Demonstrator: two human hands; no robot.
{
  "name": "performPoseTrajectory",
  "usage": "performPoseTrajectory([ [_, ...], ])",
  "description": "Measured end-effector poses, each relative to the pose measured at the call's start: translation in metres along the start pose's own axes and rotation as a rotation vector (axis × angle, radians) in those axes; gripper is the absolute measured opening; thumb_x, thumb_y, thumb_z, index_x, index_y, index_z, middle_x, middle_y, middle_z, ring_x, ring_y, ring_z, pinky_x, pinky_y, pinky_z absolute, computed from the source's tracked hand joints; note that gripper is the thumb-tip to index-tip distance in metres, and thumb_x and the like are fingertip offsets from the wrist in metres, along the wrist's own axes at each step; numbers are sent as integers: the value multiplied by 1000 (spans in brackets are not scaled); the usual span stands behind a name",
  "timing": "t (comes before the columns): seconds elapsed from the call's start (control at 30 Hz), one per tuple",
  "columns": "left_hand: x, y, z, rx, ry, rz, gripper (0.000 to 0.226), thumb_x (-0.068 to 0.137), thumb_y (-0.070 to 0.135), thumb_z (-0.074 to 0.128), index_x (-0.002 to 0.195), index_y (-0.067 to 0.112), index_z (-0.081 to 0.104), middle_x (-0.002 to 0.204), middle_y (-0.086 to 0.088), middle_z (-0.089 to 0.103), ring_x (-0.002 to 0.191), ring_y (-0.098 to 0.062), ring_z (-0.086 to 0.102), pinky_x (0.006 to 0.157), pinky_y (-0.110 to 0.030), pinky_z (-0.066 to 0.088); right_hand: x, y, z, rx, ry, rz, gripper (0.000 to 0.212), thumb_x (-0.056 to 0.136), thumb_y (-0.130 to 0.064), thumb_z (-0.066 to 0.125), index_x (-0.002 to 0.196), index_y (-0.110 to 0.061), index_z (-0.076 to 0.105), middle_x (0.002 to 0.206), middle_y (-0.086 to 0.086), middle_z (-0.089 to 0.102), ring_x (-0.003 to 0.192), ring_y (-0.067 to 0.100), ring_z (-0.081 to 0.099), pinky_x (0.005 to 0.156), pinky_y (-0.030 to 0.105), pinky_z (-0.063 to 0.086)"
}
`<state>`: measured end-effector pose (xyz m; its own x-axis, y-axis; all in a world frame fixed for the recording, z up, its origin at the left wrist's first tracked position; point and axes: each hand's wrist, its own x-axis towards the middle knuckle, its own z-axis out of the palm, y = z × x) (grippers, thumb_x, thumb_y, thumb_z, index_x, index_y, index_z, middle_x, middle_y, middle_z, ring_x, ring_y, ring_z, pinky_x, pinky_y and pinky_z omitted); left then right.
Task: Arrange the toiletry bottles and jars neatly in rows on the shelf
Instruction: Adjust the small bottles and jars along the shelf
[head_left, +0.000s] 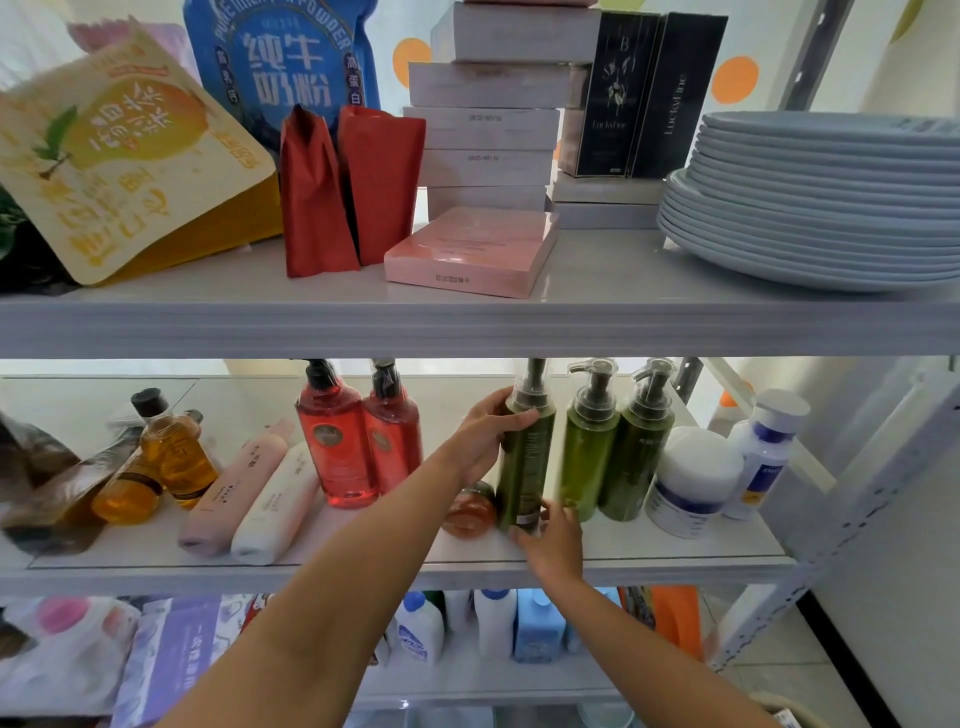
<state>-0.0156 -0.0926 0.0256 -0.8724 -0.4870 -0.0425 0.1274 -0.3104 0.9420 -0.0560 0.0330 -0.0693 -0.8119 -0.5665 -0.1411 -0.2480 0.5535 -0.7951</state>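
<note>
On the middle shelf (363, 564) a dark green pump bottle (525, 457) stands upright, held by both hands. My left hand (491, 431) grips its upper part from the left, and my right hand (553, 540) holds its base. Two lighter green pump bottles (592, 447) (636, 452) stand just right of it. Behind its base lies a small orange jar (470, 512). Two red pump bottles (337, 441) (392, 441) stand to the left. A pink tube (234, 488) and a white tube (278, 504) lie flat. Two amber bottles (176, 460) (130, 483) lean at the far left.
A white jar (693, 480) and a white-and-blue bottle (763, 452) stand at the shelf's right end. A brown pouch (47, 488) lies at far left. Above are pouches, stacked boxes and a pile of plates (821, 208). Below are detergent bottles (421, 631).
</note>
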Motion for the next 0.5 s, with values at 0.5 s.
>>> performPoseTrajectory([
  [0.5, 2, 9, 24, 667, 391, 101, 70, 68, 27, 84, 124, 16, 43, 116, -2, 41, 113, -20, 42, 99, -37, 42, -14, -16, 10, -165, 232, 14, 61, 85, -43, 64, 133, -15, 40, 131, 6, 47, 115, 22, 57, 90, 34, 54],
])
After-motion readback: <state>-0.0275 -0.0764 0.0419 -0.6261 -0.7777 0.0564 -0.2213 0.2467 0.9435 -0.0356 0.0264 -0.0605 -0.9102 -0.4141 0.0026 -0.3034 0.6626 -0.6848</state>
